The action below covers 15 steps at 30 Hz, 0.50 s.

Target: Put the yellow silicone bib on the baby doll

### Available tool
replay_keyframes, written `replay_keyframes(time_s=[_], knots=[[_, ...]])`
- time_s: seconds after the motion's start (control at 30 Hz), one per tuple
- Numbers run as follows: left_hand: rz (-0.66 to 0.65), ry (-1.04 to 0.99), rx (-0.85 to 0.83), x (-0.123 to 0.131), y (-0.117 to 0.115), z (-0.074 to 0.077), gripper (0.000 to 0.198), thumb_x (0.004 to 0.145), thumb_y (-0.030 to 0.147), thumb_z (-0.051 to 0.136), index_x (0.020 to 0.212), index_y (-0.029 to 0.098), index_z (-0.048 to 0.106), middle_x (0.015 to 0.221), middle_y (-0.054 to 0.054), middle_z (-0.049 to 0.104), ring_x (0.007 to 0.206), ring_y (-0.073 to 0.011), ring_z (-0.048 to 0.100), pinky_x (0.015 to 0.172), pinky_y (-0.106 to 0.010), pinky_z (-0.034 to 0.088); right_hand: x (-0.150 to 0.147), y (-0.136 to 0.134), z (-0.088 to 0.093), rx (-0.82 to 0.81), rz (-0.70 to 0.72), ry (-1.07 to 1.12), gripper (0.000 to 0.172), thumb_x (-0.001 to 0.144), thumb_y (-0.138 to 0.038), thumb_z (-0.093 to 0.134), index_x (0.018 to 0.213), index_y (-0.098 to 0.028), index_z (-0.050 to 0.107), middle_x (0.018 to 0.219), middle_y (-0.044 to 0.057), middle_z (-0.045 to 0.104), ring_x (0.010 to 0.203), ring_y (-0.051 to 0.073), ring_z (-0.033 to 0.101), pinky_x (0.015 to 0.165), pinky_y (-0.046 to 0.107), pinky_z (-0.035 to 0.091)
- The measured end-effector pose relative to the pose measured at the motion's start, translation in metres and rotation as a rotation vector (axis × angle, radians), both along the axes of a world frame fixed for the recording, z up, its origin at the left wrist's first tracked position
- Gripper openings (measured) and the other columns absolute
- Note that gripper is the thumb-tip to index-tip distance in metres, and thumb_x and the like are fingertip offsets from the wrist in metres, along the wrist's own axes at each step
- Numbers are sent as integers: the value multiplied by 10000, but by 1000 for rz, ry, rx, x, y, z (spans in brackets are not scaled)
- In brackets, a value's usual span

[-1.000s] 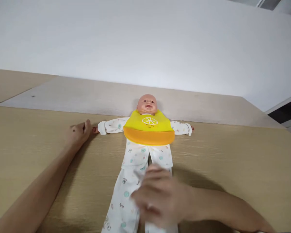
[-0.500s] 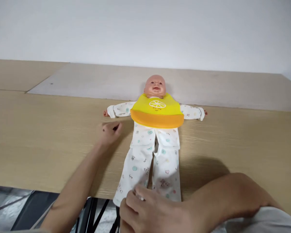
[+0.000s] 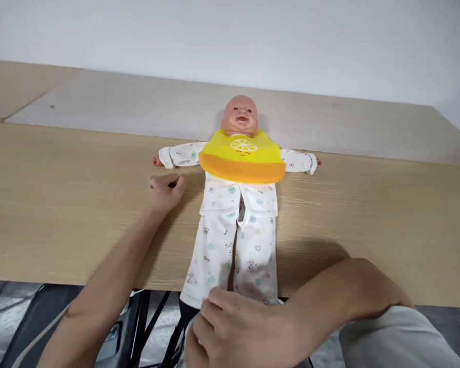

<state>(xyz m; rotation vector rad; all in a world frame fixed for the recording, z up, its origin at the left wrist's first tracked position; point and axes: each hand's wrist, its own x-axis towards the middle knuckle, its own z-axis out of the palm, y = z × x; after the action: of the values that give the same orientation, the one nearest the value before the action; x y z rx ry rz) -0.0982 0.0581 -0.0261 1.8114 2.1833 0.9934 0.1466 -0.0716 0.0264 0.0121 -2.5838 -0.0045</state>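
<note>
At doll's pants (image 3: 214, 260), R hand (image 3: 230, 327)

Lighting bright, even and diffuse; no glare on the white painted wall (image 3: 230, 41). A soft grey shadow (image 3: 314, 263) lies on the pale wood-grain tabletop (image 3: 61, 214). The person's right hand (image 3: 233, 327) shows slight softness. Wide-angle distortion bends the frame edges.

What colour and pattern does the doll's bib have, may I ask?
The bib is yellow, orange along the bottom, with a white citrus slice; best in the head view.
</note>
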Motion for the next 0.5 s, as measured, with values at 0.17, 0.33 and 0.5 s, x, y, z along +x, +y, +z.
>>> replay_keyframes(time_s=[0.17, 0.33, 0.5], knots=[[59, -169, -36, -3, 4, 1, 433, 845, 233, 494, 522, 219, 206, 549, 24, 204, 553, -92, 208, 544, -319, 186, 30, 52, 13, -209, 131, -68, 80, 881, -244, 660, 856, -202, 724, 619, -48, 567, 584, 99, 490, 565, 267, 412], [2, -208, -41, -1, 8, -4, 466, 843, 147, 534, 499, 216, 227, 525, 55, 187, 529, -44, 182, 535, -308, 142, 100, 155, -9, -365, -420, 240, 146, 960, -138, 524, 907, -175, 655, 756, -9, 661, 598, 75, 546, 581, 225, 417], [-66, -200, -61, 0, 7, -9, 468, 902, 202, 552, 535, 204, 260, 552, 65, 209, 563, -22, 203, 564, -288, 160, 160, 221, -65, -419, -1031, 456, 173, 986, -262, 535, 1012, -157, 671, 651, 8, 528, 589, 110, 456, 588, 274, 368]])
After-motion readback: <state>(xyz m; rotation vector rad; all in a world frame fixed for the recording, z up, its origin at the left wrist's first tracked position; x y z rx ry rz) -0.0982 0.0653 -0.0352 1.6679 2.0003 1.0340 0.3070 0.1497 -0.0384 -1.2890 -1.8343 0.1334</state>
